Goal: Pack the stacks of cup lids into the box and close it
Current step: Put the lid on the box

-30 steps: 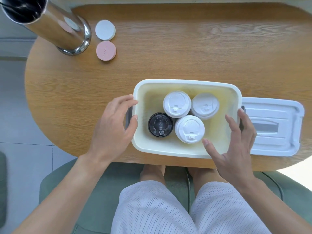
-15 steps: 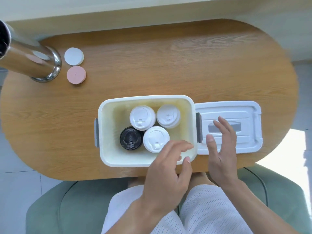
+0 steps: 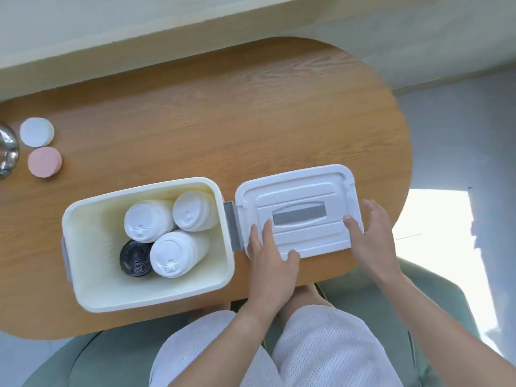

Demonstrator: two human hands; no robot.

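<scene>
The open white box (image 3: 148, 299) stands on the wooden table (image 3: 223, 121), near its front edge. Inside it stand three stacks of white cup lids (image 3: 148, 220) (image 3: 194, 210) (image 3: 174, 252) and one stack of black cup lids (image 3: 134, 258), all at the bottom. The box's white lid (image 3: 296, 191) with a grey handle lies flat just right of the box. My left hand (image 3: 269, 255) rests on the lid's near left corner, fingers on top, thumb at the front edge. My right hand (image 3: 372, 236) is spread at the lid's right edge, thumb touching it.
A white round disc (image 3: 36, 132) and a pink one (image 3: 44, 162) lie at the table's far left, beside a shiny metal base (image 3: 7, 152). A green seat (image 3: 377, 297) is under me. The table's rounded right end is close to the lid.
Both hands left the box's sides and moved right to the lid. The left hand crossed over the box's near right corner. The view has swung right.
</scene>
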